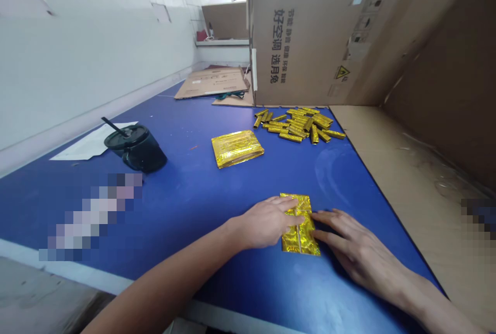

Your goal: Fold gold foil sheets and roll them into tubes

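A shiny gold foil sheet (306,238), folded in toward a lengthwise seam, lies flat on the blue tabletop (186,210). My left hand (265,223) reaches over it from the left, its outstretched fingers resting on the upper part of the foil. Along the sheet's right edge, the fingertips of my right hand (354,241) touch the foil, with the fingers apart. Farther back lies a flat stack of gold foil pieces (237,148). Behind it to the right is a loose pile of small gold foil tubes (298,123).
On the left stands a dark mug (143,150) with a stick in it, beside a white paper sheet (83,143). Flattened cardboard (213,83) lies at the back. A big cardboard box (310,40) walls off the back right. A blurred patch covers something at front left.
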Demonstrator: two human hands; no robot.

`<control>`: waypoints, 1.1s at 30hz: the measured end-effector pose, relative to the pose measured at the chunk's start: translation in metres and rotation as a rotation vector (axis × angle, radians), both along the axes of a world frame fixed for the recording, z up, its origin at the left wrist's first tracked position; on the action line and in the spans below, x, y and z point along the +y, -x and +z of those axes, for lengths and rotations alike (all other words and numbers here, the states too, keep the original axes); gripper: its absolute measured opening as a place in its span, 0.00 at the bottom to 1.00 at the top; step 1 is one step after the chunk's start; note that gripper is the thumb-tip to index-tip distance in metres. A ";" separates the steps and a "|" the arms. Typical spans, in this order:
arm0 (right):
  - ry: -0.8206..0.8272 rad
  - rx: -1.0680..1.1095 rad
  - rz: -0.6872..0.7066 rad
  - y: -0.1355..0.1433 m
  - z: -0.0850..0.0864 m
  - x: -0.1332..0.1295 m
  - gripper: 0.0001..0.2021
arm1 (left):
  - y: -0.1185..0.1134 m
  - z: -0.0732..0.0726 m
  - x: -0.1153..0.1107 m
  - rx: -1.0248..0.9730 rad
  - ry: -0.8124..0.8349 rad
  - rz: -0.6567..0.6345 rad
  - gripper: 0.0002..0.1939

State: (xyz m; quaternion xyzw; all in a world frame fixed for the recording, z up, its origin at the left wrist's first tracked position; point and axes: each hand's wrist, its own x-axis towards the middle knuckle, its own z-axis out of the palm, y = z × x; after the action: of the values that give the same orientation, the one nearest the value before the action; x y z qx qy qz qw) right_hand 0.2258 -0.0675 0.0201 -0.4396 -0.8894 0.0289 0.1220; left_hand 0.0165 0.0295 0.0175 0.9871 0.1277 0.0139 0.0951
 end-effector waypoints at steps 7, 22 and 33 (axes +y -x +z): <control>-0.029 -0.017 -0.006 0.008 -0.002 0.000 0.20 | 0.003 0.002 0.005 -0.005 0.136 -0.014 0.21; 0.054 0.054 0.016 0.018 0.008 -0.006 0.12 | 0.004 0.007 0.004 0.012 0.215 -0.007 0.31; 0.066 0.069 0.046 0.019 0.014 -0.005 0.14 | 0.005 0.004 0.003 0.009 0.240 0.000 0.33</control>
State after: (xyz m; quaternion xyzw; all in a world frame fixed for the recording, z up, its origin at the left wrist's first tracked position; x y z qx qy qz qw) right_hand 0.2071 -0.0727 0.0342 -0.4214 -0.8932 0.0762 0.1374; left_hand 0.0112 0.0329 0.0219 0.9687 0.1288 -0.0061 0.2121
